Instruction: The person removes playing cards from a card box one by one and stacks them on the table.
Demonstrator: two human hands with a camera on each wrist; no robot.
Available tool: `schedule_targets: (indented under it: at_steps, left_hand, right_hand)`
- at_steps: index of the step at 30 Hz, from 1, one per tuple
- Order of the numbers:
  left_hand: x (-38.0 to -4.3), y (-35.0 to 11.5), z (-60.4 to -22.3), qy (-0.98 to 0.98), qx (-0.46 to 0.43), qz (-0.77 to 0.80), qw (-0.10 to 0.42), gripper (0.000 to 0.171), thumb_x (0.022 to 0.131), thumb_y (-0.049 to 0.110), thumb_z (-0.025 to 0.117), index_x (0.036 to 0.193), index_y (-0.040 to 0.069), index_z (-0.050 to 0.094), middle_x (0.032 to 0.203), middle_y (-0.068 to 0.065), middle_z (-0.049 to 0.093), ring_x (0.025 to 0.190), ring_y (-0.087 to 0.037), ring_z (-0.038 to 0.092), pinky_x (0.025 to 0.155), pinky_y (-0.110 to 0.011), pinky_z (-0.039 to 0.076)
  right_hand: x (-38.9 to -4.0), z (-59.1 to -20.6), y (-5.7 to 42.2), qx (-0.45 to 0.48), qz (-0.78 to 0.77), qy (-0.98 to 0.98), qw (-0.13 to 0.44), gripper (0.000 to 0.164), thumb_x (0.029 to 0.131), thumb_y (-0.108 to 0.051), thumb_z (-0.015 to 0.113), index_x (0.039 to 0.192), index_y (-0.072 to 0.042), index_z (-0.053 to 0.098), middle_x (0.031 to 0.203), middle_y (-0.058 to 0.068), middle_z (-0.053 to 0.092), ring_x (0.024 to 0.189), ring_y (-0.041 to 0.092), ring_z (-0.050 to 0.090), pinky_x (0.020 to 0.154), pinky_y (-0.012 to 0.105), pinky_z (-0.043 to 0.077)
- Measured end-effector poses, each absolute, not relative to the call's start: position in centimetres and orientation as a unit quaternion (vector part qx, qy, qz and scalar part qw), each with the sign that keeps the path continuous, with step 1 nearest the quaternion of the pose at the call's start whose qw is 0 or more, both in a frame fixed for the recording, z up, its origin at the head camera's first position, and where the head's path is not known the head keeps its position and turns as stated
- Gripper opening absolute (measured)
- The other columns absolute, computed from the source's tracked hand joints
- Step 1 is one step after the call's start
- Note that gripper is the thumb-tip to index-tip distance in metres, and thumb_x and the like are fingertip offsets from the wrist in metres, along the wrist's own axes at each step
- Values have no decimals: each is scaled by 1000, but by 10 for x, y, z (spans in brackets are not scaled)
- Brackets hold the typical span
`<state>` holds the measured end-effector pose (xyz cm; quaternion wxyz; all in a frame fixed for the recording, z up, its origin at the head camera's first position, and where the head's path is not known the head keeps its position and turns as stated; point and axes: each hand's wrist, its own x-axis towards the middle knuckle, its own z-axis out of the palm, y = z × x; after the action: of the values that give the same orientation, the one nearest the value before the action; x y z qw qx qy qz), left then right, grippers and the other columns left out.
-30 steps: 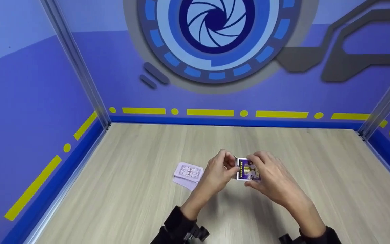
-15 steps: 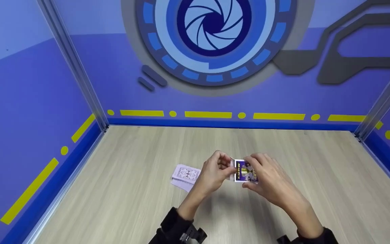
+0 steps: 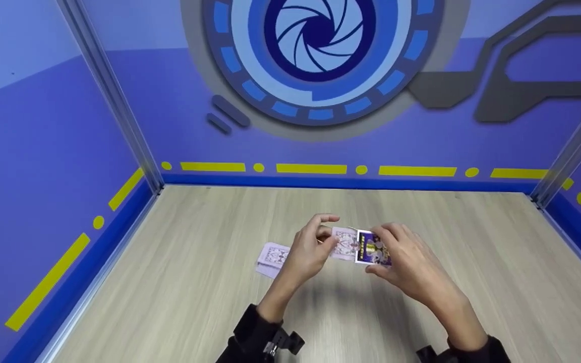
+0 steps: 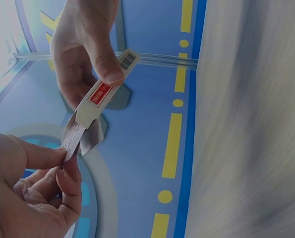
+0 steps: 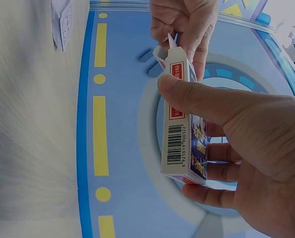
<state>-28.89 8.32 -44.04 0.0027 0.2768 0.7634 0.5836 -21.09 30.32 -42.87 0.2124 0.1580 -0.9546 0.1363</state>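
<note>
My right hand (image 3: 409, 262) grips a purple and white card box (image 3: 372, 248) by its sides above the table. In the right wrist view the box's narrow side shows a barcode and a red label. Playing cards (image 3: 344, 244) with patterned backs stick out of the box's left end. My left hand (image 3: 308, 249) pinches their outer end between thumb and fingers, seen also in the left wrist view. The box's flap (image 4: 92, 137) hangs open beside the cards. A separate stack of cards (image 3: 272, 256) lies face down on the table, partly hidden behind my left hand.
The wood-grain table (image 3: 199, 232) is bounded at the back by a blue and purple printed wall (image 3: 295, 141). Another printed wall (image 3: 43, 176) stands at the left, with metal posts in the corners.
My left hand has moved left, away from the box, drawing the patterned cards part way out of its end. The right hand keeps its hold on the box.
</note>
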Motion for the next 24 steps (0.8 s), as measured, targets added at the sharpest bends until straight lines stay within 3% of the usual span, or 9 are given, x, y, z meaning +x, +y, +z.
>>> schedule_targets:
  at_steps: [4, 7, 11, 17, 20, 24]
  left_hand:
    - [-289, 77, -434, 784, 282, 553, -16, 34, 96, -4, 56, 125, 9, 70, 97, 0, 66, 78, -10, 55, 63, -23, 44]
    - [-287, 71, -430, 821, 294, 487, -36, 38, 94, -2, 56, 125, 13, 72, 105, 1, 63, 81, -10, 52, 67, -23, 43]
    - [-284, 66, -429, 861, 323, 390, -39, 40, 94, 12, 68, 134, 16, 67, 121, 0, 54, 89, -11, 53, 76, -24, 46]
    - [-281, 64, -432, 887, 370, 266, -80, 67, 82, 38, 88, 136, 15, 56, 125, -3, 50, 101, -13, 56, 90, -30, 51]
    - [-281, 65, -435, 891, 383, 214, -118, 70, 81, 42, 87, 136, 15, 55, 120, -2, 53, 105, -16, 53, 96, -34, 47]
    - [-282, 64, -435, 891, 391, 187, -131, 69, 83, 38, 86, 142, 16, 56, 121, -3, 54, 109, -18, 51, 98, -34, 45]
  right_hand:
    - [-212, -427, 306, 148, 140, -956, 211, 72, 72, -29, 96, 130, -4, 62, 122, 12, 61, 105, 28, 58, 86, 49, 51]
    - [-212, -426, 307, 141, 142, -958, 207, 73, 72, -29, 96, 130, -3, 62, 122, 12, 61, 104, 27, 58, 85, 48, 51]
    - [-212, -427, 307, 145, 139, -956, 214, 73, 71, -28, 97, 130, -3, 62, 120, 11, 61, 104, 27, 58, 84, 47, 52]
    - [-210, -430, 305, 160, 132, -954, 217, 72, 72, -28, 96, 130, -4, 62, 121, 10, 60, 104, 25, 58, 82, 46, 53]
    - [-211, -431, 304, 159, 134, -955, 212, 72, 73, -29, 96, 131, -4, 62, 122, 10, 61, 105, 26, 59, 83, 46, 53]
    - [-212, -430, 304, 157, 137, -956, 209, 72, 73, -29, 96, 131, -4, 62, 122, 11, 61, 106, 26, 59, 83, 47, 53]
